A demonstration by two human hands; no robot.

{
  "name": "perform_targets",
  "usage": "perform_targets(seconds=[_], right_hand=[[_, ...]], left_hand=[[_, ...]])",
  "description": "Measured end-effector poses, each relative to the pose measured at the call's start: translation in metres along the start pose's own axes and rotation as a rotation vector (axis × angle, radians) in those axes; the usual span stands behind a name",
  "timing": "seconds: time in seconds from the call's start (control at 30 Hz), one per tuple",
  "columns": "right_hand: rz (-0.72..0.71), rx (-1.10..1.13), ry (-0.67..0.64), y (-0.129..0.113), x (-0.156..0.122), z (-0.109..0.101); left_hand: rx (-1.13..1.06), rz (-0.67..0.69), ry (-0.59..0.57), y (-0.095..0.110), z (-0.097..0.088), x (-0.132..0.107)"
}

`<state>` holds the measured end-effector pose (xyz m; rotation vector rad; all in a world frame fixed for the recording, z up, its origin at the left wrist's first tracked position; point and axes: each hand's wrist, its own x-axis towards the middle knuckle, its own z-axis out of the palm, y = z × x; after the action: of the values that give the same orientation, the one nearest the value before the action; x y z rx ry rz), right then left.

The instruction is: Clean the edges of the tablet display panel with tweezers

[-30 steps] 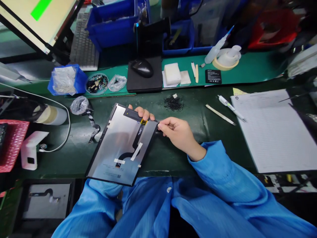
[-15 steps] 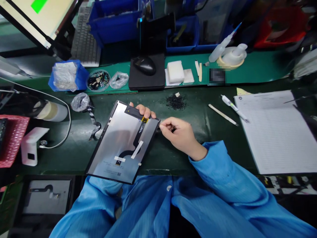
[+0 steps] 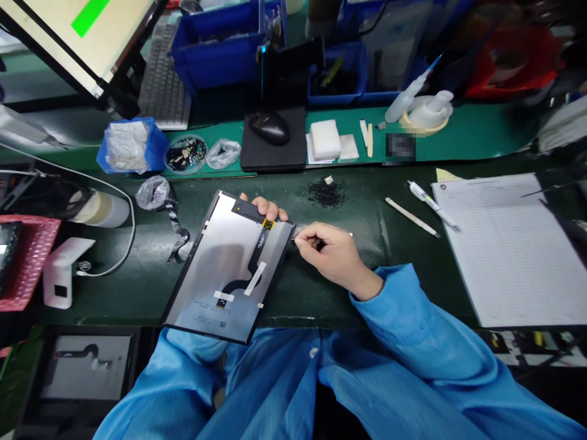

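Note:
A tablet display panel, silver-backed with black edges, is tilted above the bench. My left hand grips it from behind, its fingertips curled over the top edge; the rest of that hand is hidden. A black flex cable with a gold end runs down the panel's back under strips of white tape. Beside the panel's upper right corner, my right hand is closed in a pinch. A thin, light tip shows at its fingers, too small to name. Black shavings lie in a pile beyond the hands.
A white stick, a pen and a lined paper sheet lie to the right. Along the back are a mouse, white sponge block and blue bins. Another panel lies lower left.
The camera view has shifted slightly, so the bench sits a little lower. My right hand's fingertips are slightly lower beside the panel's edge. My left hand keeps its hold.

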<state>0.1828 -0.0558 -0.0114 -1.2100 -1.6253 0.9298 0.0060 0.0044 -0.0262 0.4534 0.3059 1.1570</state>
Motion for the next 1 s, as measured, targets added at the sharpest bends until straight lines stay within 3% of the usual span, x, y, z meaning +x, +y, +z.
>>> perform_targets(seconds=[0.2, 0.5, 0.67, 0.8, 0.9, 1.0], right_hand=[[-0.060, -0.012, -0.045, -0.001, 0.000, -0.002], [-0.128, -0.018, -0.104, -0.002, 0.001, -0.003], [-0.107, -0.015, -0.125, -0.005, 0.000, -0.004], [0.041, -0.014, -0.011, -0.004, -0.001, -0.001], [0.155, 0.016, 0.097, 0.002, 0.001, 0.001], [0.207, 0.034, 0.200, 0.006, 0.003, 0.001]], left_hand=[[-0.014, 0.014, 0.067, 0.001, 0.005, -0.002], [-0.016, 0.106, 0.313, 0.003, 0.038, 0.000], [-0.007, 0.036, 0.312, 0.004, 0.030, 0.000], [0.048, 0.116, 0.255, 0.001, 0.023, -0.001], [0.016, 0.076, 0.283, 0.002, 0.023, -0.001], [-0.020, 0.019, 0.194, 0.004, 0.020, -0.003]])
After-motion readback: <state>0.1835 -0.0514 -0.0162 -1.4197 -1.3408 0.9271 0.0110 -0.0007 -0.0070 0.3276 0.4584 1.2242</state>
